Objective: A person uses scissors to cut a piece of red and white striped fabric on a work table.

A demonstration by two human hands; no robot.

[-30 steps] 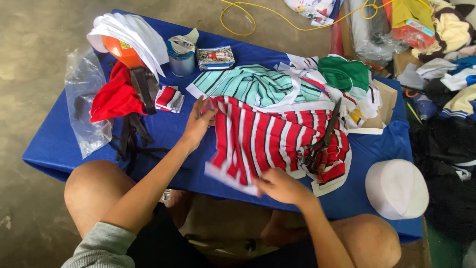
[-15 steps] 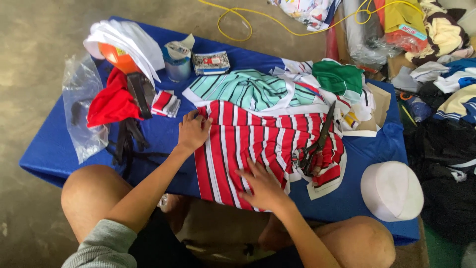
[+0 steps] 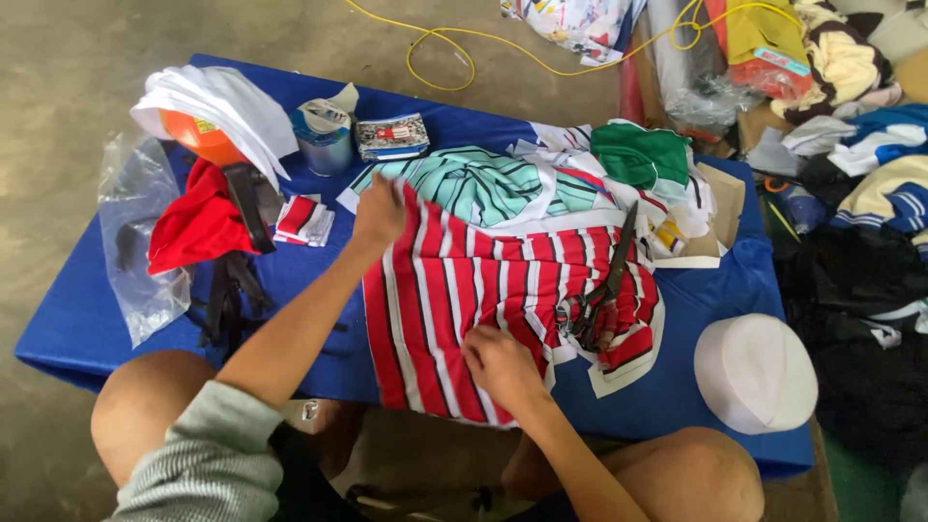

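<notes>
Head view, looking down: red-and-white striped fabric [image 3: 454, 309] spread flat on blue tabletop [image 3: 677, 387], near front edge, between both knees. Left hand [image 3: 379, 211] closed over far left corner of striped fabric, fingers curled, pinching cloth edge. Right hand [image 3: 501, 362] laid palm down on near part of same fabric, fingers partly bent, pressing on cloth; whether it grips a fold cannot be told. Black-handled scissors [image 3: 601, 290] lying on right part of striped fabric, blades pointing away, apart from both hands. Smaller red-and-white striped cut pieces [image 3: 628, 343] just right of scissors, overlapping fabric edge.

Beyond striped fabric: teal-and-white striped fabric [image 3: 483, 184], partly covered by it. Green cloth [image 3: 643, 155] farther right, on stack of white pieces. Small folded red-striped scrap [image 3: 304, 220] just left of left hand. Red cloth [image 3: 193, 222] and clear plastic bag [image 3: 135, 242] at left end of tabletop. Orange ball-shaped item under white sheets [image 3: 213, 116] at far left corner; tin can [image 3: 327, 140] and small printed packet [image 3: 391, 135] beside it. White round cap [image 3: 756, 372] at right near corner. Yellow cord [image 3: 464, 53] on floor beyond tabletop. Heap of clothes [image 3: 870, 193] to right of tabletop.
</notes>
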